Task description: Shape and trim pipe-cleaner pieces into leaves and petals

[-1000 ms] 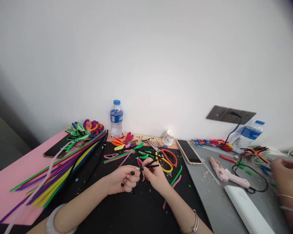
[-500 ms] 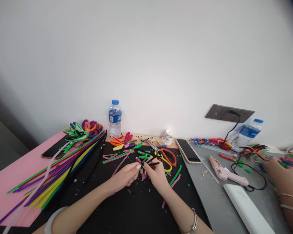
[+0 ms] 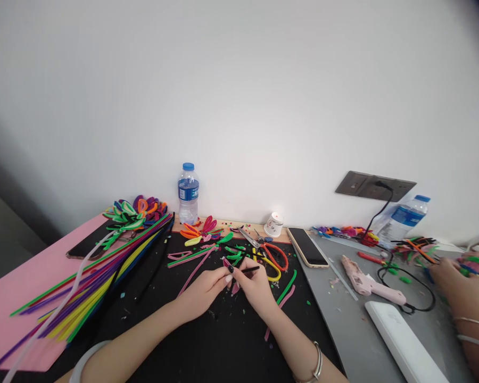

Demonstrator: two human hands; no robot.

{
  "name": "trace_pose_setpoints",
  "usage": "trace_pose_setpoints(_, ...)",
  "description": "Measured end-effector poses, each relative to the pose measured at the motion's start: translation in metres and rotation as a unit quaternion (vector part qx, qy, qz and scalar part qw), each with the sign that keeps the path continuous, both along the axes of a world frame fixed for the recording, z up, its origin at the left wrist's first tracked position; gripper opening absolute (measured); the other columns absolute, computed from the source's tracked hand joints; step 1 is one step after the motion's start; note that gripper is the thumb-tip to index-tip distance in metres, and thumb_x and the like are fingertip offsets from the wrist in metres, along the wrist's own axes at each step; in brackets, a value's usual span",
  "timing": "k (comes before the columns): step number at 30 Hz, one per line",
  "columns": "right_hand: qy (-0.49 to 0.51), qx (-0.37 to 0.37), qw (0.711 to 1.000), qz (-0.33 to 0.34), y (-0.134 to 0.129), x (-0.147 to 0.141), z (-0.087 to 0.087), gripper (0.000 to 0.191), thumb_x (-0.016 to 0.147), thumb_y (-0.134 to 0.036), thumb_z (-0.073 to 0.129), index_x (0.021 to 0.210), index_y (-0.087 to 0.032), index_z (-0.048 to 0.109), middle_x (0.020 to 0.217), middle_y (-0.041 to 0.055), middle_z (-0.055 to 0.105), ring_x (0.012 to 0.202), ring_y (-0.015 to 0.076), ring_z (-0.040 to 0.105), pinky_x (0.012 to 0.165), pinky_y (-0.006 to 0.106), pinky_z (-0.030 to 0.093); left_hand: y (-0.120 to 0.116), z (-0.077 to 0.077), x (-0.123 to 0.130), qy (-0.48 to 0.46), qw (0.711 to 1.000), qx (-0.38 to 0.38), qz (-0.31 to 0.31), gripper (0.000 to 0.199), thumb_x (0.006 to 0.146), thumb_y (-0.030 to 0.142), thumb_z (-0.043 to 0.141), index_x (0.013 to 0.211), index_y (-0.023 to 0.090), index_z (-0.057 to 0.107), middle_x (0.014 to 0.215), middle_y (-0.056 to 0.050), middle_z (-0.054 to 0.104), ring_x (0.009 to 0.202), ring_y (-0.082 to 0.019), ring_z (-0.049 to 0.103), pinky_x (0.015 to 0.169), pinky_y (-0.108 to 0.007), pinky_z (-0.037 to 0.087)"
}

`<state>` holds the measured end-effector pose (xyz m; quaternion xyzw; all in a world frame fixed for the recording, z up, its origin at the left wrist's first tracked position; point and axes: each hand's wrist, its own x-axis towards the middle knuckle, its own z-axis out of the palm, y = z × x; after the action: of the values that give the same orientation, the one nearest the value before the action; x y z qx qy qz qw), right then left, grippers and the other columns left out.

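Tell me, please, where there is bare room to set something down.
The black mat looks mostly bare between the forearms, below the left hand and right hand. The pink board is open left of the fanned multicoloured fuzzy stems. Beyond the hands it is crowded: green fuzzy loops, metal scissor blades, white paper cup.

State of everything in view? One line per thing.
Left hand: fingers curled, contents hidden
Right hand: pinching black pipe cleaner
Left water bottle: upright, capped
Right water bottle: capped
Right smartphone: face up, screen dark
Glue gun: lying down
Plug: in wall outlet
Scissors: lying down
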<state>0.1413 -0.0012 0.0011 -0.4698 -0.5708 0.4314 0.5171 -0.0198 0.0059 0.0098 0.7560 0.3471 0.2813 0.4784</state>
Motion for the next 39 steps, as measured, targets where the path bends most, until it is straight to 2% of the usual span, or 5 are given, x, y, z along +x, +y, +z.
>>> trace_pose_setpoints(6, 0.043, -0.031, 0.999, 0.012, -0.001, -0.002, 0.003, 0.030, 0.072, -0.039, 0.066, 0.059, -0.018, 0.049, 0.045, -0.0085, 0.041, 0.037, 0.0057, 0.034, 0.038, 0.019, 0.025, 0.005, -0.011, 0.002, -0.123, 0.956, -0.265, -0.018, 0.037, 0.085, 0.055, 0.045, 0.073, 0.020, 0.041, 0.054, 0.010, 0.021, 0.044, -0.007, 0.012, 0.043, -0.023, 0.011)
trace_pose_setpoints(9, 0.085, -0.033, 0.996, 0.013, 0.000, -0.001, 0.002, 0.030, 0.078, -0.044, 0.060, 0.066, -0.018, 0.052, 0.047, -0.0069, 0.047, 0.035, 0.0057, 0.034, 0.036, 0.019, 0.025, 0.006, -0.008, 0.001, -0.185, 0.929, -0.320, -0.016, 0.038, 0.081, 0.054, 0.054, 0.072, 0.020, 0.041, 0.052, 0.012, 0.018, 0.044, -0.006, 0.009, 0.042, -0.021, 0.009)
trace_pose_setpoints(15, 0.106, -0.011, 0.991, -0.079, 0.007, 0.009, -0.002, 0.018, 0.077, -0.036, 0.061, 0.079, -0.020, 0.054, 0.052, -0.0079, 0.045, 0.040, 0.0081, 0.035, 0.039, 0.020, 0.027, 0.010, -0.005, -0.003, -0.250, 0.901, -0.355, 0.015, 0.037, 0.077, 0.048, 0.063, 0.070, 0.019, 0.040, 0.051, 0.013, 0.017, 0.044, -0.004, 0.007, 0.041, -0.019, 0.008)
trace_pose_setpoints(25, -0.183, 0.148, 0.970, -0.057, 0.006, 0.013, 0.010, 0.013, 0.077, -0.018, 0.060, 0.070, -0.023, 0.070, 0.071, 0.0019, 0.064, 0.072, 0.0180, 0.053, 0.069, 0.030, 0.040, 0.013, -0.009, -0.005, -0.267, 0.887, -0.375, 0.027, 0.033, 0.077, 0.043, 0.065, 0.074, 0.017, 0.044, 0.051, 0.013, 0.020, 0.042, -0.003, 0.009, 0.041, -0.019, 0.007)
trace_pose_setpoints(39, 0.054, -0.084, 0.993, 0.067, 0.006, 0.008, 0.009, 0.009, 0.063, -0.024, 0.071, 0.067, -0.016, 0.067, 0.049, -0.0051, 0.057, 0.036, 0.0074, 0.044, 0.038, 0.020, 0.034, 0.015, -0.010, -0.011, -0.252, 0.861, -0.440, -0.032, 0.031, 0.076, 0.039, 0.068, 0.071, 0.017, 0.046, 0.048, 0.012, 0.021, 0.042, -0.003, 0.009, 0.042, -0.019, 0.007)
